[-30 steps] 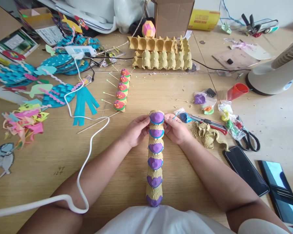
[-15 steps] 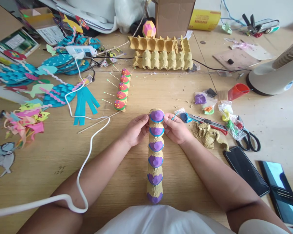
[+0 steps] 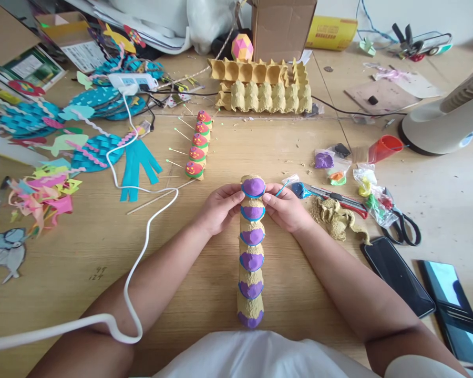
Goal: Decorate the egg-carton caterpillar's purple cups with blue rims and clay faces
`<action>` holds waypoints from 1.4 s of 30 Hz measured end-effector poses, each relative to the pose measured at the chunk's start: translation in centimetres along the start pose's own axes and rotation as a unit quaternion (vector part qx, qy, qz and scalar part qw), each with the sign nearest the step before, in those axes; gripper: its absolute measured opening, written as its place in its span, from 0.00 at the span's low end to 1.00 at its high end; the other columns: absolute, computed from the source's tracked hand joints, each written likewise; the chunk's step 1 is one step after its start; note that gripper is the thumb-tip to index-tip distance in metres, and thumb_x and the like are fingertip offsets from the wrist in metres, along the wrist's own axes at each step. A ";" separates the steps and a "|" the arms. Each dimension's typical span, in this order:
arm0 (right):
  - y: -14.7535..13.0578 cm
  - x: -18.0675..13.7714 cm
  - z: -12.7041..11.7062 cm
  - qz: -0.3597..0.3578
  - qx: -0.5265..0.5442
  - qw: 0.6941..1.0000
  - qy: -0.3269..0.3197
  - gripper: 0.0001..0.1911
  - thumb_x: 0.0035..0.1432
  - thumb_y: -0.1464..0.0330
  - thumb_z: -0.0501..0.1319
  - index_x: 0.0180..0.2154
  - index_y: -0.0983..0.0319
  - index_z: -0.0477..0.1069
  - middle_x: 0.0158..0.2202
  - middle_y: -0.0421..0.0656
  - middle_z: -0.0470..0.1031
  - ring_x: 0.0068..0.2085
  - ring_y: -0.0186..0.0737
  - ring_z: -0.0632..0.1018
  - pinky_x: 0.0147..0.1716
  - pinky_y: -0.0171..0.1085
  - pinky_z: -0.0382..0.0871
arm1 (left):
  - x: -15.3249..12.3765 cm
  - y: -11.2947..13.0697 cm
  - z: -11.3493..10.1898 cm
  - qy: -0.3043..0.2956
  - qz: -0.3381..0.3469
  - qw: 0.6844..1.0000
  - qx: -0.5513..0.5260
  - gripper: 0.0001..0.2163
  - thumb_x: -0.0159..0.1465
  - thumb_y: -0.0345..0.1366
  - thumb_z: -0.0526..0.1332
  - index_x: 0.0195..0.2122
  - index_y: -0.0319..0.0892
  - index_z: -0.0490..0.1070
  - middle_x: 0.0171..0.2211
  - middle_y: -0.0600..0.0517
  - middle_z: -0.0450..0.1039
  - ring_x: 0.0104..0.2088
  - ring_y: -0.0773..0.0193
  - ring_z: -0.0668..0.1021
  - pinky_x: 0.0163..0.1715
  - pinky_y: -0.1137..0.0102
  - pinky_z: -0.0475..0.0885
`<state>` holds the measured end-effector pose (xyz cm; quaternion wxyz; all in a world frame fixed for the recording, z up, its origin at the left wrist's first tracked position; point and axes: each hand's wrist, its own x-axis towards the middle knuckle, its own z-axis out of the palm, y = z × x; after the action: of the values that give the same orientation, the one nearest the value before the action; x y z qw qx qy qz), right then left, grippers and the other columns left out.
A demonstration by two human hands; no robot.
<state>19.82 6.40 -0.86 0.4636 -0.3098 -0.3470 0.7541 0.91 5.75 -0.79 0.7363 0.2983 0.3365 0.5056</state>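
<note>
Wooden table (image 3: 82, 252) carries 1 egg-carton strip (image 3: 251, 252) with 6 purple caps at near center. Left hand (image 3: 220, 210) and right hand (image 3: 286, 209) pinch its far end, fingertips now closer on the top cap than before.

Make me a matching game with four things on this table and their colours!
Things:
1. clay caps on the egg-carton strip
2. cup lying on its side
3. cable
4. scissors handles

Colours:
a. white
b. black
c. purple
d. red

Pairs: 1-c, 2-d, 3-a, 4-b
</note>
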 end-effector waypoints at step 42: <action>-0.7 -0.1 0.4 -0.069 -0.161 0.984 0.039 0.20 0.46 0.54 0.79 0.33 0.60 0.79 0.32 0.40 0.80 0.33 0.36 0.75 0.36 0.37 0.72 | -0.2 0.3 -0.2 -0.037 -0.028 0.999 0.027 0.20 0.57 0.50 0.76 0.40 0.37 0.81 0.36 0.48 0.81 0.33 0.65 0.80 0.33 0.74 0.75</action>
<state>19.85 6.42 -0.02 0.4716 -0.3844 -0.4660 0.6424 0.54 5.71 -0.69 0.7537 0.3271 0.3305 0.4645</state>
